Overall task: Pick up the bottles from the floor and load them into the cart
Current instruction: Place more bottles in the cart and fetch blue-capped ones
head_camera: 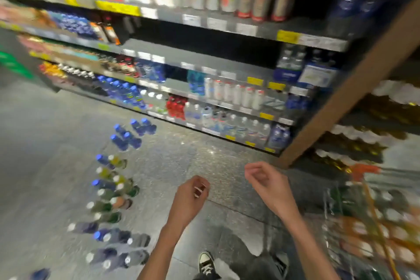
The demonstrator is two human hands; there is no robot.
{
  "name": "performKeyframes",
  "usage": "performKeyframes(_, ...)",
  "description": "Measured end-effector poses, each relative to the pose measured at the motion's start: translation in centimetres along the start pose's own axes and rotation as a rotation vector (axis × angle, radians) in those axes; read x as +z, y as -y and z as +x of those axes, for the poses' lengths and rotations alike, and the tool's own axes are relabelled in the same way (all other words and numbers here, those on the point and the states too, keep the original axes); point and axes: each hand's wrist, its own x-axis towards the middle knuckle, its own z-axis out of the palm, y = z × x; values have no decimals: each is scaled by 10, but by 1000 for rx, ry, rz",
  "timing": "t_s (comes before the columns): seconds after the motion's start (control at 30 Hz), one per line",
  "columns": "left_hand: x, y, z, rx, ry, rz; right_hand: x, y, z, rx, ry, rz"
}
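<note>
Your bottles stand upright on the grey speckled floor at your left, in a loose line that runs from near your feet away toward the shelves. The far cluster is five bottles with bright blue caps and dark blue bodies. In the middle stretch the caps are mostly white over yellow-green and dark green bodies, with two blue caps among them and one orange-brown bottle. Nearest you, the bodies look grey to dark blue with white caps and one blue cap — motion blur smears all of them, so labels cannot be read.

Your left hand hangs over bare floor to the right of the bottles, apart from them, fingers curled inward; something small and white shows at the fingertips, but you cannot tell from the blur whether it is held. Your right hand is raised beside it, fingers loosely bent, holding nothing.

The cart sits at your right — a wire basket already carrying bottles with white caps and orange bodies, heavily blurred. One black-and-white sneaker shows below your arms.
</note>
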Motion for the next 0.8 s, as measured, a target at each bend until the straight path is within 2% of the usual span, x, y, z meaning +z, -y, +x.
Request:
performKeyframes(0.13, -60, 40, 7, -81, -124, -26, 72, 41, 33, -11, 157, 18)
performKeyframes(0.4, -139, 102, 67, -236, -285, -84, 181, 80, 137, -39, 379, -33)
performKeyframes(0.7, -236, 178, 249, -366, -388, -86, 325, 116, 349, -55, 571, -74)
performKeyframes(0.8, -264, 219, 316, -441, -399, -92, 374, 119, 420, -102, 555, -109)
